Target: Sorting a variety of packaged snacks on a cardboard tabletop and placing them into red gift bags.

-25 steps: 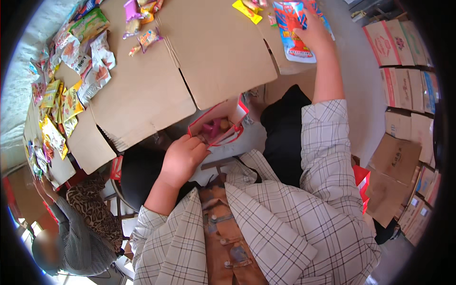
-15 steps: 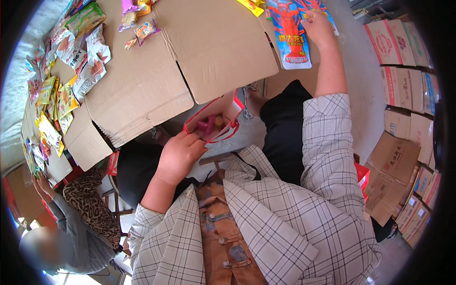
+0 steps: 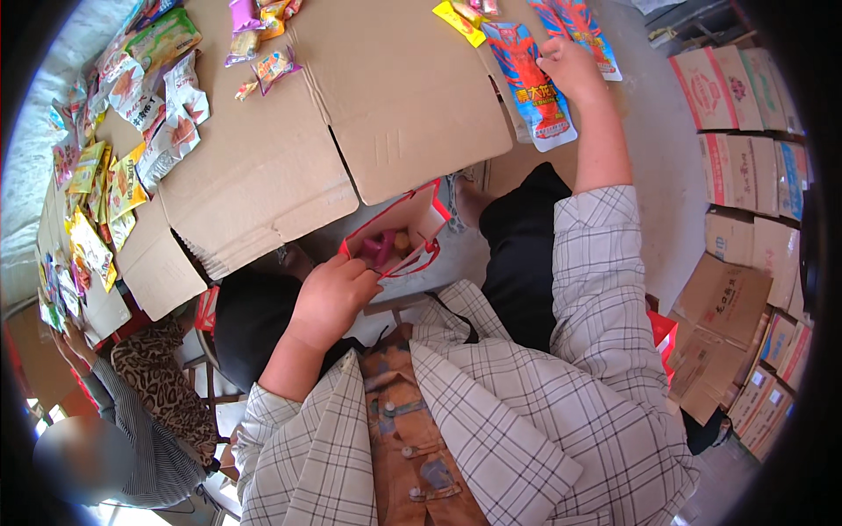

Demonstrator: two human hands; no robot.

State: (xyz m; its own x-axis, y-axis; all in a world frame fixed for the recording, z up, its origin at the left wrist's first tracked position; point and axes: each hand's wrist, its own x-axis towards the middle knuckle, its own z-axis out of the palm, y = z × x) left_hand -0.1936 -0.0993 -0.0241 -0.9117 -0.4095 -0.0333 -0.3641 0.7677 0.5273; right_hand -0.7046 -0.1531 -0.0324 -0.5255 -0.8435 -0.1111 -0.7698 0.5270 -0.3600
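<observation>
Below the cardboard's near edge, my left hand (image 3: 338,294) grips the rim of an open paper gift bag (image 3: 419,213), red outside with a red handle. Inside the bag lie small pink and yellowish pieces, too indistinct to name. Up at the right end of the cardboard, my right hand (image 3: 572,72) has its thumb and forefinger pinched on the side of a blue snack packet (image 3: 531,92) with a red lobster picture. That packet tilts and overhangs the edge. Similar blue packets (image 3: 598,42) lie just behind my fingers.
Flattened cardboard (image 3: 412,96) covers the table. Snack packets (image 3: 180,110) crowd its left side, and small sweets (image 3: 274,66) and a yellow packet (image 3: 458,22) lie farther back. A co-worker's hands (image 3: 74,344) reach in at far left. Stacked cartons (image 3: 741,171) stand at right.
The front blue packet has tilted, its lower end swinging slightly right and downward. My right hand has shifted a little left and down. My left hand remains on the bag.
</observation>
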